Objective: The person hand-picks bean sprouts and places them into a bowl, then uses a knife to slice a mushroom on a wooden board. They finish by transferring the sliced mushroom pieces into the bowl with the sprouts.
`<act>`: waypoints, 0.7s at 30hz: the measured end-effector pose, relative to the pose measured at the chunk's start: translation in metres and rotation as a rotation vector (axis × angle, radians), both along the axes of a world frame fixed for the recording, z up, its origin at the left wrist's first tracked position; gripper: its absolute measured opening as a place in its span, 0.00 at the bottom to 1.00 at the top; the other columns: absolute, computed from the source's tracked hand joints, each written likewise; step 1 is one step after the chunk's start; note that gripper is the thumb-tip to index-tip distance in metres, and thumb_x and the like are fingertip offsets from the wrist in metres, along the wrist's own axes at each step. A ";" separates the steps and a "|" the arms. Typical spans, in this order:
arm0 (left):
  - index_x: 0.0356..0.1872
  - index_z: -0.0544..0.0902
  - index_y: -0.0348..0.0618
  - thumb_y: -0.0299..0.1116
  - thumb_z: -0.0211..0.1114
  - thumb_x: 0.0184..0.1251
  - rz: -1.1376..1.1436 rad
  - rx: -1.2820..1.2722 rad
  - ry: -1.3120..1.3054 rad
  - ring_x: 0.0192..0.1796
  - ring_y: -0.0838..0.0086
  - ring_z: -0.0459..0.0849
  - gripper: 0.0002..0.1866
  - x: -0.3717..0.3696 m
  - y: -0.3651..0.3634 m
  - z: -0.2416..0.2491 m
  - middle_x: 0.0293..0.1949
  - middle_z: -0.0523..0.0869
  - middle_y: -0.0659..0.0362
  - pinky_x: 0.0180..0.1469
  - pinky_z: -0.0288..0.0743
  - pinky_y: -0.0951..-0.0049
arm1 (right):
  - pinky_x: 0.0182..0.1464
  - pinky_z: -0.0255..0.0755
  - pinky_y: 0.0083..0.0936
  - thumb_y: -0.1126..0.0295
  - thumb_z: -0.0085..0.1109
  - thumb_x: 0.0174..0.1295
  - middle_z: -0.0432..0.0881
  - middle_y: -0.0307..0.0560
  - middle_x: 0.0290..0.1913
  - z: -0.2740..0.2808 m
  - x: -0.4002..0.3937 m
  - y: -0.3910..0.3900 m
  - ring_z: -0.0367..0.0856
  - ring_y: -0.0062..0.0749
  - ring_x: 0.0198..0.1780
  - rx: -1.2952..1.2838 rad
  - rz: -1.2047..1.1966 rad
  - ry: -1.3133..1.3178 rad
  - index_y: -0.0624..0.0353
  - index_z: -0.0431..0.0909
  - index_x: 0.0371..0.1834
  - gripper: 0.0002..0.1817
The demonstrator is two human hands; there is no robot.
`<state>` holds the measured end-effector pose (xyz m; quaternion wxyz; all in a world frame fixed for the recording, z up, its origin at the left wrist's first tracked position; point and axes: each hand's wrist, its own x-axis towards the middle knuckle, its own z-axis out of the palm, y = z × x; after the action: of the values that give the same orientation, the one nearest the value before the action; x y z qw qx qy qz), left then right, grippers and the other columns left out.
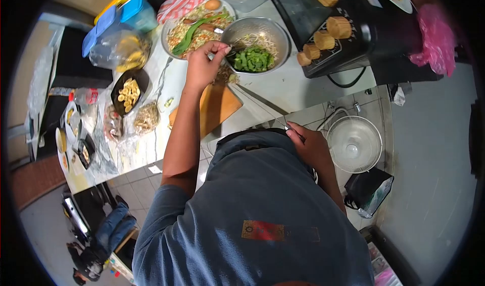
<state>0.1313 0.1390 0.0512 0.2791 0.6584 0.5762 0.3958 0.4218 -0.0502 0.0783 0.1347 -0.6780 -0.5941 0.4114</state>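
My left hand (204, 63) is raised beside the near left rim of a metal bowl (287, 46), thumb and fingers pinched together; what they hold is too small to make out. Chopped green leaves (254, 58) and bean sprouts (262, 40) lie in that bowl. Close to my waist, my right hand (309, 145) is wrapped round the handle of a knife (265, 108), its thin blade slanting up and left toward the counter. Below my left wrist is a wooden cutting board (220, 106). Small root-like scraps (226, 76) lie near its top end.
A plate of chopped food (177, 36) with a long green leaf and an egg (212, 4) stands behind my left hand. Right of the bowl is a black appliance (366, 38) bearing wooden pieces. A black dish of sliced pieces (129, 91) sits left; a white basket (355, 144) is lower right.
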 end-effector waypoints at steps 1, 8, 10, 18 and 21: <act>0.40 0.89 0.40 0.35 0.74 0.65 -0.009 0.039 0.004 0.34 0.71 0.89 0.10 0.007 0.008 0.001 0.33 0.91 0.58 0.44 0.78 0.71 | 0.50 0.79 0.38 0.51 0.58 0.71 0.89 0.54 0.43 -0.001 0.003 -0.001 0.88 0.51 0.46 0.000 -0.011 -0.001 0.47 0.84 0.60 0.20; 0.45 0.89 0.37 0.34 0.74 0.64 0.024 0.061 0.046 0.34 0.70 0.90 0.13 0.029 0.038 -0.005 0.35 0.92 0.53 0.42 0.80 0.71 | 0.52 0.78 0.39 0.51 0.57 0.72 0.88 0.55 0.45 0.004 0.017 -0.001 0.87 0.53 0.48 -0.065 -0.047 0.046 0.48 0.84 0.61 0.21; 0.45 0.88 0.37 0.33 0.71 0.68 0.030 0.093 0.058 0.35 0.71 0.90 0.11 0.028 0.035 -0.002 0.35 0.92 0.53 0.42 0.80 0.71 | 0.52 0.78 0.40 0.52 0.57 0.72 0.88 0.55 0.46 0.002 0.019 0.002 0.87 0.53 0.48 -0.025 -0.025 0.034 0.48 0.84 0.60 0.21; 0.50 0.85 0.34 0.33 0.63 0.78 0.102 -0.112 -0.099 0.46 0.77 0.88 0.12 -0.014 0.012 -0.011 0.42 0.92 0.57 0.52 0.78 0.75 | 0.52 0.78 0.40 0.53 0.58 0.71 0.88 0.56 0.46 0.000 0.015 0.027 0.87 0.54 0.48 0.004 0.082 0.057 0.50 0.84 0.59 0.20; 0.54 0.83 0.35 0.32 0.62 0.78 0.132 -0.143 -0.150 0.47 0.78 0.88 0.12 -0.027 -0.004 -0.015 0.42 0.92 0.57 0.54 0.77 0.74 | 0.51 0.79 0.38 0.53 0.59 0.70 0.88 0.57 0.45 -0.004 0.014 0.035 0.87 0.53 0.48 0.022 0.129 0.082 0.52 0.85 0.58 0.20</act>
<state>0.1043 0.1349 0.0360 0.3409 0.5659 0.6225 0.4195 0.4356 -0.0149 0.0745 0.1395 -0.6193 -0.6349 0.4403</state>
